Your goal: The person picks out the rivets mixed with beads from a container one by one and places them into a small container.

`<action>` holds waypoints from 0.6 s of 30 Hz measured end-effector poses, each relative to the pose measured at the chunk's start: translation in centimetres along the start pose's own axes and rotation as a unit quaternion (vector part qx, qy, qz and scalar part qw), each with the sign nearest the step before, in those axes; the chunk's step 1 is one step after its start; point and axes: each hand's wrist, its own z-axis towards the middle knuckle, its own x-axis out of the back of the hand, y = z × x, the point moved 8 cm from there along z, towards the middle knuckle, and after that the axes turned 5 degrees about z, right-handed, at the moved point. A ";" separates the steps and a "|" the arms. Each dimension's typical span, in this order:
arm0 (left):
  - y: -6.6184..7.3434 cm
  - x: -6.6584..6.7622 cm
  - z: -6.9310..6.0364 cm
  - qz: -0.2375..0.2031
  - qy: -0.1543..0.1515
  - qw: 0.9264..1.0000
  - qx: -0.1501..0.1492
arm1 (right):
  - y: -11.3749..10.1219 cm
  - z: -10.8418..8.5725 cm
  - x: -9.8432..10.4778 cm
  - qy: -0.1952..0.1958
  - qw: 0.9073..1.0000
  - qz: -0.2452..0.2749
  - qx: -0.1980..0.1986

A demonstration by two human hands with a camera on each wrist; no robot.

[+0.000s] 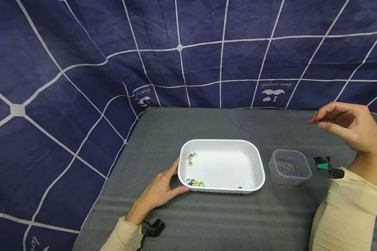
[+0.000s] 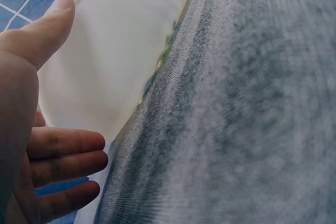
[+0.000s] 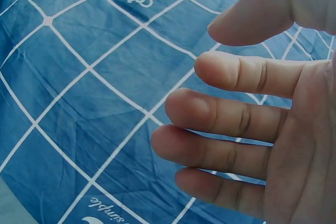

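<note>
A white rectangular tray (image 1: 223,164) lies on the grey cloth. Several glass marbles (image 1: 194,183) rest along its left side and near front corner, and a dark blue one (image 1: 240,188) shows by the front wall. My left hand (image 1: 160,186) touches the tray's left front corner, its thumb at the front rim and its fingers fairly straight along the left side. Above the cloth at the right, my right hand (image 1: 348,122) is raised with loosely bent fingers and holds nothing. Nearest to it stands a clear plastic container (image 1: 290,153) holding small gold-coloured pieces (image 1: 290,166), too small to identify.
Grey cloth (image 1: 163,132) covers the table. Behind and to the left hangs a navy fabric (image 1: 201,66) with white grid lines. The clear container stands just right of the tray, with a narrow gap between them.
</note>
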 end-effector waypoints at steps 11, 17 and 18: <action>0.1 0.0 0.0 0.001 -0.002 1.000 0.004 | 0.0 0.1 -0.2 -0.004 1.000 -0.031 -0.004; 0.1 0.1 0.0 0.003 -0.001 1.000 0.002 | 0.2 0.3 -0.4 -0.010 1.000 -0.012 -0.017; 0.1 0.1 0.0 0.003 -0.001 1.000 0.000 | 0.2 0.3 -0.5 -0.009 1.000 -0.019 -0.021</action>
